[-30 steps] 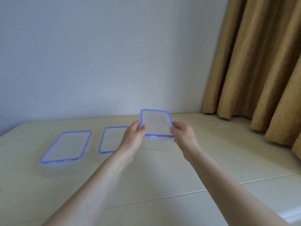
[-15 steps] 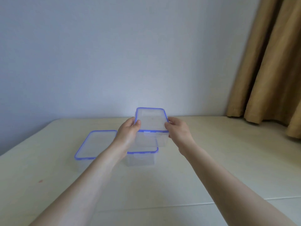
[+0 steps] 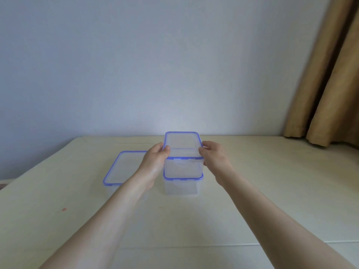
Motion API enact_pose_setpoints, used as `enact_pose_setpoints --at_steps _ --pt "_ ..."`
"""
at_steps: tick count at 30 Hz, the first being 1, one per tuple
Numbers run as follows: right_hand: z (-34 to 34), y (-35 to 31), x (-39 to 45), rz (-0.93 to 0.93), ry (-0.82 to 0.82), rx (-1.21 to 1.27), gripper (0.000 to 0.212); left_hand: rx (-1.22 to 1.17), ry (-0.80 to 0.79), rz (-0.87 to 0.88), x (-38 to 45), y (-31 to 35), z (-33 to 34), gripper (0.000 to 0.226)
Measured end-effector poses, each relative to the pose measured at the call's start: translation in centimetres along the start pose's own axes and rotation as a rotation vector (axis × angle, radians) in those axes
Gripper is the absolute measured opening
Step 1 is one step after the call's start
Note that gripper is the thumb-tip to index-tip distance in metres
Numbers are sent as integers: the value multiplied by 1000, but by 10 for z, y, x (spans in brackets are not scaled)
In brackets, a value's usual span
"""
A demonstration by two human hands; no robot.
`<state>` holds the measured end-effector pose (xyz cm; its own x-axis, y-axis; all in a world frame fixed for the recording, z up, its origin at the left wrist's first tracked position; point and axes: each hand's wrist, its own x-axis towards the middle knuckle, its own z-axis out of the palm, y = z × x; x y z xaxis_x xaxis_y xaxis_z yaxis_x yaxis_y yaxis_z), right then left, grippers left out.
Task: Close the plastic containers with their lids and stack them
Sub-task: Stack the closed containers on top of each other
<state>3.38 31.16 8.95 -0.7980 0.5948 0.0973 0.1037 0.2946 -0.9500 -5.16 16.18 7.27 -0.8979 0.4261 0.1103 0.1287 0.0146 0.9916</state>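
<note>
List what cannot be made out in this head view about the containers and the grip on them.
- Top container: whether it rests on the lower container or hovers just above; clear walls blur the seam.
- Left container: its right side, hidden by the left hand.
- Right hand: the fingers behind the box wall.
- Lid latches: too small to tell if snapped.
- Curtain: cut off by the right edge.

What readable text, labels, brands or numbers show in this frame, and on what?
None readable.
Top container, held by left hand and right hand: clear lid, blue rim, no print visible.
Bottom container: no label visible.
Container to the left: lid blank.
Table, wall and curtain: no writing.
</note>
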Motion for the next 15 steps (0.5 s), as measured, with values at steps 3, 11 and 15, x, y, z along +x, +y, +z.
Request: enact_pose_setpoints --at_steps 3,11,15 --pt "1 1 1 1 5 -8 32 4 -3 9 1 -2 0 51" --pt "0 -1 1 -9 4 -51 35 35 20 16 3 -6 -2 59" --pt "0 -19 -5 -143 91 -117 47 96 61 57 3 -2 -13 61"
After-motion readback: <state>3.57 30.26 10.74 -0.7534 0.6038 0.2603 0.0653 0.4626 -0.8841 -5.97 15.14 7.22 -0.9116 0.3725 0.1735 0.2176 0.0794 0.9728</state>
